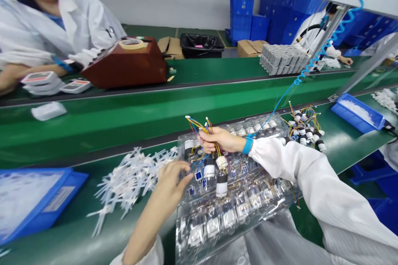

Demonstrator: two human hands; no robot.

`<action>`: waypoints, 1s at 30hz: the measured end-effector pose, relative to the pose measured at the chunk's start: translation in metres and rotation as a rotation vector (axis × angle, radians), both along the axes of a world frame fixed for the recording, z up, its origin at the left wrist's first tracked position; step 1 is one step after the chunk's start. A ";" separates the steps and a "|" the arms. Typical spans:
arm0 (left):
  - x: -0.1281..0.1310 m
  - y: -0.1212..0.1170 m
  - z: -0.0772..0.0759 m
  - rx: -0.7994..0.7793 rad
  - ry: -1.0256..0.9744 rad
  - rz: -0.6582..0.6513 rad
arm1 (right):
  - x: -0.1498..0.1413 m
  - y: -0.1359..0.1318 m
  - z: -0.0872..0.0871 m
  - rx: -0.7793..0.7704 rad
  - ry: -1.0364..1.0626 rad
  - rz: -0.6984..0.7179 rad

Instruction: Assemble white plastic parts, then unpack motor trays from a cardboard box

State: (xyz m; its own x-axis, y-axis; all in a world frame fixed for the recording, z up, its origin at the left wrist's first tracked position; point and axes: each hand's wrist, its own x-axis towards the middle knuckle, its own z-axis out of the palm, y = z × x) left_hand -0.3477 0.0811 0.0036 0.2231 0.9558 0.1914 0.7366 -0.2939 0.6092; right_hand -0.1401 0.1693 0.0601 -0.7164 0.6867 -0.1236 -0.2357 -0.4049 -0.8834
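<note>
My right hand (219, 139) is closed round a bundle of coloured wires (199, 124) with small white plugs at their ends. From these wires hang several black-and-white cylindrical parts (222, 184), above a clear plastic tray (183, 240). My left hand (172, 180) is at the tray's left edge, thumb and forefinger apart, beside a small part with a dark blue square face (198, 176). I see nothing between those fingers. The tray's compartments hold rows of similar wired parts. A blue band (248, 144) circles my right wrist, joined to a coiled blue cord (326, 45).
White strips (130, 178) lie piled left of the tray. Blue bins (59, 211) (357, 112) stand at both ends. More wired cylinders (306, 128) lie right of it. Across the green conveyor are a co-worker (93, 16), a brown box (133, 66) and stacked grey parts (281, 59).
</note>
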 end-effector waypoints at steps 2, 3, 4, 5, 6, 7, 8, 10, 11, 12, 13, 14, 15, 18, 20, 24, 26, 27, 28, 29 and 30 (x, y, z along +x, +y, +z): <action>-0.002 -0.002 0.000 0.016 -0.001 0.017 | 0.000 0.000 0.001 -0.025 0.001 0.002; -0.003 -0.004 0.000 0.025 -0.001 0.028 | 0.000 -0.001 0.002 -0.032 0.003 -0.001; -0.003 -0.005 0.000 0.034 0.000 0.037 | -0.001 -0.002 0.003 -0.033 0.002 -0.005; -0.003 -0.005 0.001 0.043 0.002 0.044 | -0.001 -0.003 0.005 -0.029 0.001 -0.009; -0.003 -0.006 0.001 0.051 0.003 0.052 | -0.001 -0.004 0.007 -0.024 -0.002 -0.011; -0.003 -0.006 0.002 0.059 0.001 0.059 | -0.001 -0.005 0.010 -0.020 -0.005 -0.013; -0.002 -0.007 0.003 0.065 -0.004 0.065 | -0.001 -0.006 0.013 -0.017 -0.006 -0.014; 0.000 -0.008 0.003 0.072 -0.029 0.075 | -0.001 -0.009 0.021 -0.009 -0.002 -0.012; 0.001 -0.009 0.003 0.073 -0.044 0.083 | -0.001 -0.010 0.025 -0.001 0.003 -0.012; 0.003 -0.009 0.002 0.072 -0.057 0.094 | -0.001 -0.010 0.030 0.009 0.008 -0.014; 0.004 -0.010 0.001 0.070 -0.067 0.105 | 0.000 -0.010 0.034 0.023 0.011 -0.017; 0.005 -0.010 -0.001 0.070 -0.074 0.115 | 0.000 -0.010 0.039 0.037 0.013 -0.023; 0.006 -0.011 -0.002 0.070 -0.080 0.121 | 0.001 -0.009 0.044 0.050 0.015 -0.034; 0.007 -0.011 -0.006 0.070 -0.094 0.121 | 0.004 -0.005 0.059 0.083 0.016 -0.083; 0.006 -0.010 -0.009 0.061 -0.096 0.115 | 0.006 -0.002 0.068 0.103 0.017 -0.109; 0.006 -0.011 -0.010 0.054 -0.095 0.099 | 0.011 0.003 0.090 0.152 0.042 -0.149; 0.006 -0.013 -0.009 0.054 -0.096 0.093 | 0.014 0.003 0.104 0.176 0.064 -0.204; 0.007 -0.015 -0.008 0.048 -0.094 0.085 | 0.017 0.003 0.113 0.192 0.075 -0.243; 0.008 -0.016 -0.007 0.040 -0.091 0.073 | 0.020 0.003 0.121 0.214 0.088 -0.284; 0.009 -0.017 -0.006 0.030 -0.088 0.060 | 0.023 0.003 0.130 0.241 0.090 -0.324; 0.009 -0.018 -0.005 0.023 -0.084 0.050 | 0.027 0.003 0.138 0.274 0.083 -0.362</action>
